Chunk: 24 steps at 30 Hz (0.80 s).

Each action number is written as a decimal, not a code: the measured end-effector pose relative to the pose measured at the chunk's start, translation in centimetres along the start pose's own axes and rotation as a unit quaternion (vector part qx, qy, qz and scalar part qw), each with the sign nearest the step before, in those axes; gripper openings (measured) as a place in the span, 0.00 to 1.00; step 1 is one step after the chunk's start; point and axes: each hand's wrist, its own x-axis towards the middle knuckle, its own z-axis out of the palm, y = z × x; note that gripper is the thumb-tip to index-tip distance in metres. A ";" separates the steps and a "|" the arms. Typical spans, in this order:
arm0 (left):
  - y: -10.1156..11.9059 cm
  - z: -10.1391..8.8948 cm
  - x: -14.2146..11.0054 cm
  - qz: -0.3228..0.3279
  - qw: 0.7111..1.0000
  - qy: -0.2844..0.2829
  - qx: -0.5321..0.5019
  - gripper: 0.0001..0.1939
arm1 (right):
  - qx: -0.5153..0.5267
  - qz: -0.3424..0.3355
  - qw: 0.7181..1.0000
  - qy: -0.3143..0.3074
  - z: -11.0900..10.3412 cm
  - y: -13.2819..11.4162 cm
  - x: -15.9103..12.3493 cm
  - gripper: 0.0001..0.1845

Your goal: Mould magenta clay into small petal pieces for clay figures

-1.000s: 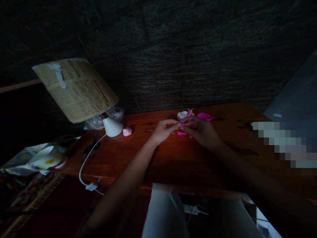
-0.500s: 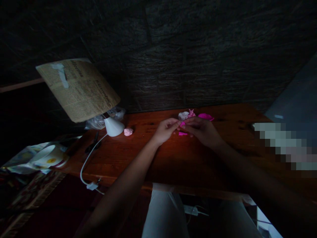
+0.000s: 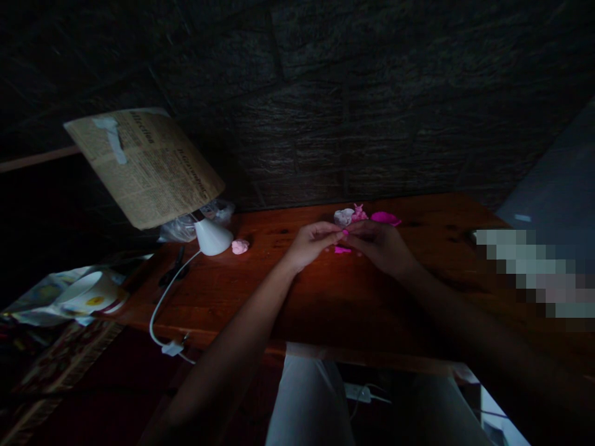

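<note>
My left hand (image 3: 312, 245) and my right hand (image 3: 380, 246) meet fingertip to fingertip above the wooden table (image 3: 325, 297). Pinched between them is a small piece of bright pink clay (image 3: 344, 233), mostly covered by the fingers. Just below the fingertips, another flat magenta piece (image 3: 343, 250) lies on the wood. Behind my hands stand a whitish lumpy shape (image 3: 344, 216) and a pink figure with small points on top (image 3: 359, 213). A magenta dish-like piece (image 3: 387, 218) rests behind my right hand.
A lamp with a newsprint shade (image 3: 149, 167) stands at the left, its white cord (image 3: 160, 303) hanging over the front edge. Beside its base sits a pale pink lump (image 3: 240, 246). Farther left is a white cup-like container (image 3: 88, 294). A dark wall (image 3: 307, 111) rises behind the table.
My fingertips have closed in on the pink clay, and less of it shows between them now. Both hands stay in nearly the same place.
</note>
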 end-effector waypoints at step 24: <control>-0.7 0.0 0.3 0.020 0.999 -0.007 0.030 0.16 | -0.005 0.003 1.000 -0.024 0.0 -0.8 -0.2 0.18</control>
